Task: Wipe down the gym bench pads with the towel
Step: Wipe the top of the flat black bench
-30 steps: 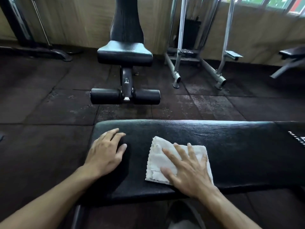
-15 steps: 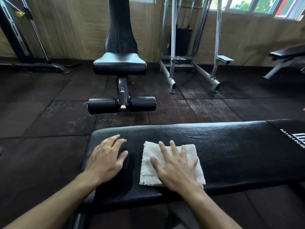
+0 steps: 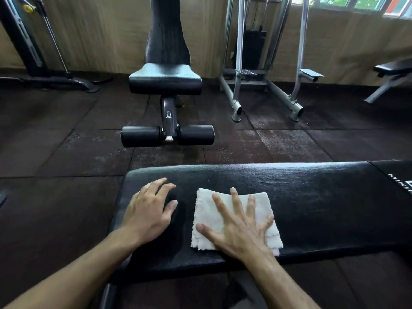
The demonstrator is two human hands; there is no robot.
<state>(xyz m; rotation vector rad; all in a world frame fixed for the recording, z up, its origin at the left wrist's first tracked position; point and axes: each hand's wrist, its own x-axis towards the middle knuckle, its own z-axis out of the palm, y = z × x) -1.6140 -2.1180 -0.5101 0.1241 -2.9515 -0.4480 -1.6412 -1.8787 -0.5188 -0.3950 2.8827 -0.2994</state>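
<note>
A long black bench pad (image 3: 312, 197) runs across the lower half of the head view. A folded white towel (image 3: 207, 210) lies flat on its left part. My right hand (image 3: 238, 228) presses on the towel with spread, straight fingers. My left hand (image 3: 148, 210) rests palm down on the pad's left end, just left of the towel, fingers relaxed and holding nothing.
An adjustable bench (image 3: 166, 81) with upright back pad and two foam leg rollers (image 3: 167, 136) stands ahead on the dark rubber floor (image 3: 55, 152). A grey metal machine frame (image 3: 267, 94) is at back right, another bench (image 3: 394, 70) at far right, a machine base (image 3: 44, 79) at back left.
My right hand slid the towel leftward along the pad over the second, then slightly back to the right. My left hand stayed on the pad's left end.
</note>
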